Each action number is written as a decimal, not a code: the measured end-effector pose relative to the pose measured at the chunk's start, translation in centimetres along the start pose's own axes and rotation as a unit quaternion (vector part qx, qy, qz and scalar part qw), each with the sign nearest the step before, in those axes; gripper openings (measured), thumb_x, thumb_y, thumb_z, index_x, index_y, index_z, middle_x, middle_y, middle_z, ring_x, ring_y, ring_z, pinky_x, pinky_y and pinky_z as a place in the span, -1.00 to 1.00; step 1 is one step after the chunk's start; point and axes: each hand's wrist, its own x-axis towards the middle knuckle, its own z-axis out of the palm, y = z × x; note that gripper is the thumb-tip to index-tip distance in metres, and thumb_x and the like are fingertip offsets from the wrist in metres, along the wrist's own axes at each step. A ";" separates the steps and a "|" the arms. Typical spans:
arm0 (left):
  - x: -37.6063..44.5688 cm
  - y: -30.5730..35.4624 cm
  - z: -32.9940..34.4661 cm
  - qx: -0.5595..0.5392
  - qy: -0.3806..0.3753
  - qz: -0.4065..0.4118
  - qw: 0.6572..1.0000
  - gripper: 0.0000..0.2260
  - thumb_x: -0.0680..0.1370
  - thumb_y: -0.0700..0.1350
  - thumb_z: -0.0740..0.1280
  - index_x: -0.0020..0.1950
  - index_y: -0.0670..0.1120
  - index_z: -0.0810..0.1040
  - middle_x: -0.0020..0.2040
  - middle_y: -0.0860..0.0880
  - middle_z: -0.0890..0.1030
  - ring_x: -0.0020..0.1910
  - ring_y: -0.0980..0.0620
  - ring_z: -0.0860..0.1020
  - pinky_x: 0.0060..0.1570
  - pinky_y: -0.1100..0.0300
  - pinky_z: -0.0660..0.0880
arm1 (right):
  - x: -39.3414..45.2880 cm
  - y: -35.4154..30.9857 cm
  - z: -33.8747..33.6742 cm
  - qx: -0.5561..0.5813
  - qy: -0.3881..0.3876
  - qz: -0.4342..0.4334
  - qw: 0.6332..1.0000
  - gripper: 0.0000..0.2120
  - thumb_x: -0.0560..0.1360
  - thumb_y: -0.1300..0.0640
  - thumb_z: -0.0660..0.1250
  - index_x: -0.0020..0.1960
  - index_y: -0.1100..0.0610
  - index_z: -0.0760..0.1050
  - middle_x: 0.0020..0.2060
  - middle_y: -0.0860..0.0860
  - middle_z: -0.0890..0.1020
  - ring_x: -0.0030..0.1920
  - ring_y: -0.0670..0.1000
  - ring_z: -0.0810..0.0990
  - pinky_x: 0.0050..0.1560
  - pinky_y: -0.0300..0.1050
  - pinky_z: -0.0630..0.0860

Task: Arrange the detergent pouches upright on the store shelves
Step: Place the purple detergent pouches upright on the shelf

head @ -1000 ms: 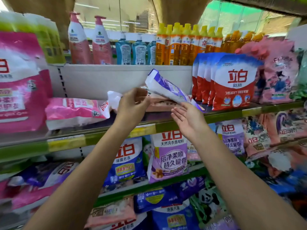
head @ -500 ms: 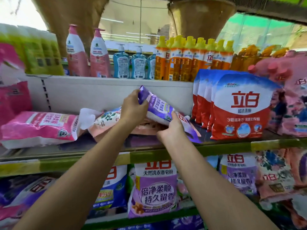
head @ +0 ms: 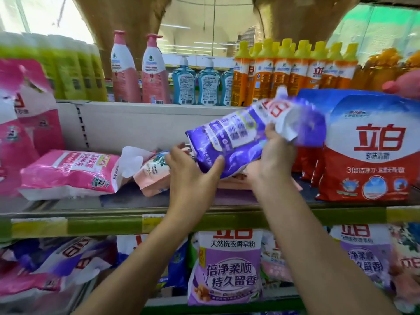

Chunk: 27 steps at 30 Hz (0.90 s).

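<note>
Both hands hold a purple detergent pouch [head: 229, 137] above the middle shelf [head: 136, 204], tilted with its top end up to the right. My left hand [head: 193, 171] grips its lower end, thumb on the front. My right hand [head: 272, 153] grips its upper part near the crumpled white top. Beneath it a peach pouch [head: 152, 172] lies flat, and a pink pouch [head: 70, 171] lies flat further left. Red-and-blue pouches [head: 372, 151] stand upright on the right.
Pink pouches [head: 25, 123] stand at the far left of the shelf. The top shelf carries green, pink, blue and orange bottles [head: 279, 76]. Below the green shelf edge [head: 91, 223], purple pouches [head: 227, 267] stand upright and others lie slumped at the lower left.
The purple pouch has been lifted off the pile and swung so its top points up right. My right hand moved from under it to grip its upper part; the view moved closer.
</note>
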 end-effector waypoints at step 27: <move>13.1 -5.2 -6.0 -0.177 -0.119 -0.009 0.977 -0.43 0.28 0.53 0.27 -0.03 0.10 0.62 -0.20 0.12 0.71 -0.25 0.10 0.69 -0.25 0.22 0.58 | 6.6 6.3 3.8 -0.218 -0.360 0.121 0.899 -0.46 0.40 -0.22 0.40 0.23 0.10 0.60 0.09 0.14 0.71 0.08 0.17 0.70 0.07 0.17 0.64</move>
